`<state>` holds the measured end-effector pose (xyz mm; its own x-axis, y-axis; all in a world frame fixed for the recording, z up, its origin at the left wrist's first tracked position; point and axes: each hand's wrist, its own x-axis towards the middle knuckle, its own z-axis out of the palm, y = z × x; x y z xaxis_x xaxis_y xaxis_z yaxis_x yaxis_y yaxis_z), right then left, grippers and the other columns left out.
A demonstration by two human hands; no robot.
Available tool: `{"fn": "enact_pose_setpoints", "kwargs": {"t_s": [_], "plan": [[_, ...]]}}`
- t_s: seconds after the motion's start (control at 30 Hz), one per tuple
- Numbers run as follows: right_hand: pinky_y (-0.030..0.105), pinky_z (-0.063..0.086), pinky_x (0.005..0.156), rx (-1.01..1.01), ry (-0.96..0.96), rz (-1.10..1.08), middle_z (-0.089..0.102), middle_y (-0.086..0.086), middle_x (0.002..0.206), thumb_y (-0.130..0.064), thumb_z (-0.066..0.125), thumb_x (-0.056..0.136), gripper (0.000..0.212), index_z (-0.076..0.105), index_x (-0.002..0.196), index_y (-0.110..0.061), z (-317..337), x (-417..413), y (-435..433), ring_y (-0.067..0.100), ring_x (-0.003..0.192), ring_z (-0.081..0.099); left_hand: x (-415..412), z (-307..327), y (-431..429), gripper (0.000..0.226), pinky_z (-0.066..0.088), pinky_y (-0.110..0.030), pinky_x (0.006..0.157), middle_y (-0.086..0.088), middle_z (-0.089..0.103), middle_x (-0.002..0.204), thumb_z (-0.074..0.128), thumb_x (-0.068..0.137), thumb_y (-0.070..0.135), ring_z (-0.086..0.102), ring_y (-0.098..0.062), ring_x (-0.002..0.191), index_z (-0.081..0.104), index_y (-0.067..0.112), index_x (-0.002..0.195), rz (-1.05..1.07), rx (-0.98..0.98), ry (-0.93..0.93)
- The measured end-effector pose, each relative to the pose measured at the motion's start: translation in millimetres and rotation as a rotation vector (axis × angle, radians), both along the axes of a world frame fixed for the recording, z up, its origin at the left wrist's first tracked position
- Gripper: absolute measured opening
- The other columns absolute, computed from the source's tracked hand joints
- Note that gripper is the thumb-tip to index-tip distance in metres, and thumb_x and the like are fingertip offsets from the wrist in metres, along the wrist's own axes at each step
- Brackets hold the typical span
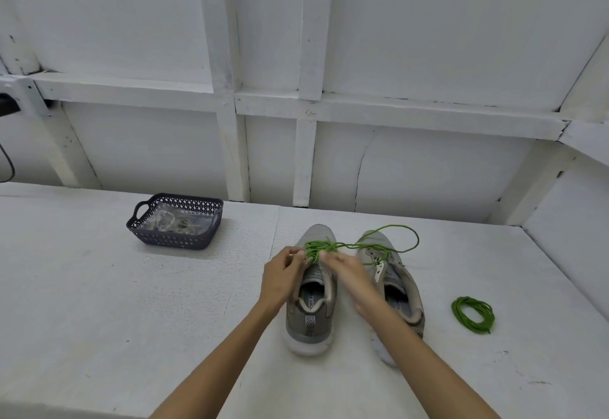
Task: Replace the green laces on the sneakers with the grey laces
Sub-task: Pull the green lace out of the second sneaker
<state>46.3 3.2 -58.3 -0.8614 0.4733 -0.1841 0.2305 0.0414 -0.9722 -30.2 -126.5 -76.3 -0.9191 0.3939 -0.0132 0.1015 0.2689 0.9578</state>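
Two hands are working a green lace loose.

The left hand (285, 273) and right hand (346, 270) are both pinching the green lace (321, 247) over the left sneaker (309, 320). I think one lace is done: a green coil (473, 315) is lying well right of that sneaker, past the right sneaker (379, 244). The grey laces (168, 222) are waiting in the basket (174, 237), well to its left, so most work is left. The table (99, 303) is giving wide room there.

Left sneaker (313, 290) and right sneaker (392, 273), both grey, sit side by side, toes pointing away. The green lace (318, 247) is bunched on the left one and loops over the right. The coiled green lace (473, 315) lies just off to their right.
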Motion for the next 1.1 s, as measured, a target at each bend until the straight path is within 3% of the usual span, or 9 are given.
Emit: {"fn": "enact_pose_setpoints", "kwargs": {"t_s": [0.07,0.13,0.23,0.4,0.5,0.6,0.77,0.93,1.1], "plan": [[0.03,0.05,0.09,0.084,0.002,0.072,0.071,0.003,0.106,-0.02,0.067,0.088,0.019,0.069,0.108,-0.018,-14.7,1.5,-6.8,0.021,0.106,0.064,-12.1,2.3,-2.2,0.01,0.053,-0.029,0.082,0.004,0.072,0.087,0.064,0.09,0.029,0.066,-0.013,0.087,0.072,0.023,0.092,-0.044,-0.123,0.064],[0.03,0.046,0.1,0.175,-0.026,0.1,0.06,0.0,0.128,-0.015,0.065,0.086,0.044,0.057,0.13,-0.017,-25.1,1.2,-11.4,0.018,0.121,0.054,-21.6,7.4,-2.9,0.009,0.055,-0.034,0.08,0.004,0.073,0.081,0.069,0.085,0.031,0.067,-0.016,0.082,0.072,0.024,0.082,-0.097,-0.205,0.092],[0.039,0.026,0.118,0.196,-0.056,0.081,0.031,0.001,0.155,-0.014,0.06,0.092,0.065,0.032,0.15,-0.012,-30.4,1.3,-15.8,0.018,0.145,0.026,-31.2,18.7,1.4,0.014,0.056,-0.033,0.073,0.0,0.072,0.077,0.071,0.083,0.031,0.067,-0.019,0.076,0.07,0.02,0.074,-0.176,-0.358,0.161],[0.036,0.018,0.121,0.166,-0.025,0.054,0.02,0.002,0.16,-0.013,0.055,0.097,0.064,0.023,0.152,-0.014,-27.3,7.5,-20.6,0.014,0.147,0.018,-38.0,33.9,13.8,0.017,0.054,-0.034,0.073,-0.004,0.071,0.088,0.062,0.086,0.028,0.065,-0.023,0.08,0.069,0.013,0.086,-0.282,-0.622,0.356],[0.032,0.016,0.121,0.193,-0.023,0.072,0.019,0.001,0.16,-0.015,0.053,0.098,0.063,0.021,0.152,-0.015,-29.8,7.1,-20.8,0.014,0.148,0.016,-36.6,30.4,17.8,0.022,0.054,-0.043,0.073,-0.013,0.067,0.091,0.048,0.096,0.028,0.064,-0.031,0.078,0.058,0.008,0.095,-0.266,-0.632,0.436],[0.03,0.015,0.12,0.224,-0.017,0.07,0.018,0.001,0.16,-0.016,0.052,0.099,0.062,0.021,0.153,-0.015,-29.4,7.9,-21.7,0.015,0.148,0.015,-31.6,23.9,16.5,0.027,0.05,-0.04,0.073,-0.013,0.068,0.091,0.043,0.1,0.032,0.062,-0.033,0.079,0.055,0.008,0.1,-0.205,-0.622,0.495],[0.03,0.018,0.12,0.218,-0.011,0.054,0.02,0.002,0.16,-0.015,0.052,0.098,0.062,0.022,0.152,-0.015,-32.5,8.9,-21.1,0.014,0.147,0.018,-31.3,17.2,2.1,0.032,0.056,-0.038,0.076,0.0,0.07,0.082,0.06,0.091,0.046,0.067,-0.018,0.076,0.065,0.015,0.087,-0.205,-0.408,0.239],[0.03,0.016,0.12,0.231,-0.013,0.06,0.019,0.001,0.16,-0.015,0.052,0.098,0.063,0.021,0.153,-0.014,-32.1,7.6,-21.6,0.014,0.147,0.017,-30.0,23.5,6.4,0.021,0.059,-0.043,0.073,-0.008,0.072,0.082,0.052,0.098,0.027,0.07,-0.026,0.073,0.059,0.009,0.09,-0.138,-0.295,0.142],[0.032,0.016,0.121,0.236,-0.009,0.062,0.019,0.001,0.16,-0.015,0.053,0.098,0.064,0.02,0.153,-0.014,-33.4,8.3,-20.4,0.014,0.147,0.017,-27.4,20.0,4.6,0.029,0.06,-0.04,0.071,-0.005,0.073,0.075,0.062,0.092,0.038,0.071,-0.021,0.069,0.065,0.01,0.086,-0.114,-0.245,0.093]]}}
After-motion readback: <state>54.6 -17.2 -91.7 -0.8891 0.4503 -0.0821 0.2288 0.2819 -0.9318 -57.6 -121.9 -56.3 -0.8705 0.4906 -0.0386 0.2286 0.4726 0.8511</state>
